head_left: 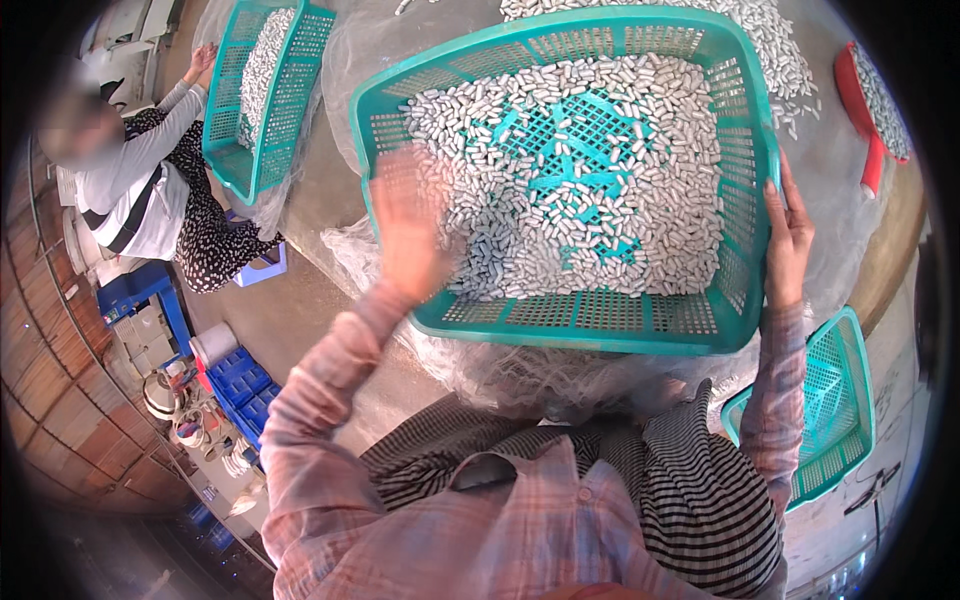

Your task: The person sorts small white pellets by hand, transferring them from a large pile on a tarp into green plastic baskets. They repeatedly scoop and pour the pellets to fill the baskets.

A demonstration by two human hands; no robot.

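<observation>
Left hand [410,235] and right hand [787,240] flank the teal basket [560,325].

three teal mesh baskets are counted: a big one [740,200] in front, a second [235,150] at upper left, a third [850,400] at lower right. one red scoop [872,165] is seen. the small white pieces [660,210] are too many to be counted. two people are seen.

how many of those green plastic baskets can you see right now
3. One large basket in front, full of small white pieces, right hand on its rim and left hand inside. One upper left by another person. One lower right. More may lie outside the view.
</observation>
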